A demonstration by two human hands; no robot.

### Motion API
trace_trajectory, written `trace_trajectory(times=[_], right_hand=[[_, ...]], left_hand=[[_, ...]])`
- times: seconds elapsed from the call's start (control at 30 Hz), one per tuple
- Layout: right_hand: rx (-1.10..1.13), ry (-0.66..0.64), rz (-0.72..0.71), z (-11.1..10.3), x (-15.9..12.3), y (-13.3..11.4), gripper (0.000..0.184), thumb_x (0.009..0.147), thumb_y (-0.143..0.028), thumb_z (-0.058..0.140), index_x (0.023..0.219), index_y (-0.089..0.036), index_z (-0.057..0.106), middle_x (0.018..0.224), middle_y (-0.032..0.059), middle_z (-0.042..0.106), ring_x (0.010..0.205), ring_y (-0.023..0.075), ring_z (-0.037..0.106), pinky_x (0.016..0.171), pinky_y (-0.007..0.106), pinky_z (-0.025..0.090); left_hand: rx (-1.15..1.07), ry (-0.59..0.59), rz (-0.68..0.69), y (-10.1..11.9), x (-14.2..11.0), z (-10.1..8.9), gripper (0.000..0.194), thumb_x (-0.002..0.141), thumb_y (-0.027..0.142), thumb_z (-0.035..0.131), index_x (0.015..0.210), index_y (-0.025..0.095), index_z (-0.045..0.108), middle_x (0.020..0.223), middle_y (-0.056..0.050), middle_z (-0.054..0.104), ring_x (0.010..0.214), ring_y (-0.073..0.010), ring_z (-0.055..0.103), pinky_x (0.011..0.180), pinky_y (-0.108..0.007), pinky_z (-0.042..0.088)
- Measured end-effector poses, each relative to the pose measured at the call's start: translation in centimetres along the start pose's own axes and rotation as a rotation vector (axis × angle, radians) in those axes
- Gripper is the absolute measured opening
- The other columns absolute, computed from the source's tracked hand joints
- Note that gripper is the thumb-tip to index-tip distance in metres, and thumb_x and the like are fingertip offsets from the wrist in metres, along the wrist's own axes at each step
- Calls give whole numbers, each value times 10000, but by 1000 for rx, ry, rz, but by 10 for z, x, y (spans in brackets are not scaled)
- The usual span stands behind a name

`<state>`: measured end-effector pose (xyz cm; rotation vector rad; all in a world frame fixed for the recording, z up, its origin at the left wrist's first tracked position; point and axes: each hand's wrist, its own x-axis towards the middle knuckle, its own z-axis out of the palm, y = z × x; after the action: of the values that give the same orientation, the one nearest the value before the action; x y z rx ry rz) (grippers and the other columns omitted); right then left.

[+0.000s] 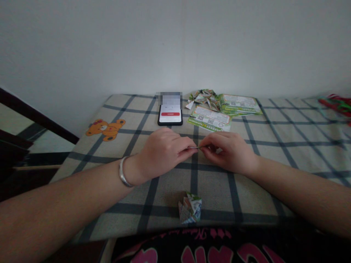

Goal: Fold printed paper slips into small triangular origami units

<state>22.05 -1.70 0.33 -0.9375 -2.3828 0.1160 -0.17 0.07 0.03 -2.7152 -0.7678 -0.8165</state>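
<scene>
Over the middle of the checked tablecloth, my left hand (166, 150) and my right hand (229, 150) meet with fingers pinched. Between them they grip a thin folded piece of paper (195, 147), seen edge-on and mostly covered by the fingers. A silver bangle circles my left wrist. Closer to my body, a small folded paper piece (190, 209) with printed green and white faces rests on the cloth. Past my right hand lies a pile of similar folded paper pieces (204, 99), with a printed leaflet (210, 118) in front of it.
A phone (170, 114) with a lit screen lies near the wall. More leaflets (241, 104) are stacked beside the folded pieces. An orange bear picture (105, 129) is at the left of the tablecloth (170, 197). Red and green items (337, 106) sit at the far right edge.
</scene>
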Motion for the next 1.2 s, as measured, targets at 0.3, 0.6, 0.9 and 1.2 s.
trace_trajectory(times=[0.3, 0.6, 0.9, 1.2], right_hand=[[232, 30, 187, 0, 1, 5, 37, 821, -182, 557, 788, -167, 561, 582, -46, 518, 498, 69, 476, 460, 189, 355], [282, 53, 311, 2, 1, 17, 59, 843, -189, 512, 797, -179, 548, 635, -17, 552, 552, 102, 469, 509, 238, 362], [248, 146, 372, 3, 4, 19, 58, 814, -174, 516, 761, -195, 518, 591, -31, 523, 533, 100, 444, 494, 230, 337], [331, 170, 355, 8, 2, 23, 151, 833, -214, 586, 966, -201, 515, 597, -75, 492, 480, 77, 445, 448, 205, 343]], left_hand=[[-234, -64, -321, 0, 2, -1, 138, 855, 318, 660, 949, 223, 627, 793, 30, 685, 705, -142, 633, 613, -248, 407], [-423, -3, -422, -3, -1, 3, 449, 862, 217, 608, 1269, 217, 419, 724, 49, 596, 603, -104, 614, 533, -206, 410], [-436, 81, -326, -8, -6, 7, 363, 909, 201, 535, 1252, 196, 418, 989, -30, 633, 804, -123, 679, 715, -252, 521], [-374, 70, -306, -7, -4, 6, 287, 875, 166, 557, 1152, 210, 494, 1059, -22, 651, 890, -129, 672, 738, -236, 520]])
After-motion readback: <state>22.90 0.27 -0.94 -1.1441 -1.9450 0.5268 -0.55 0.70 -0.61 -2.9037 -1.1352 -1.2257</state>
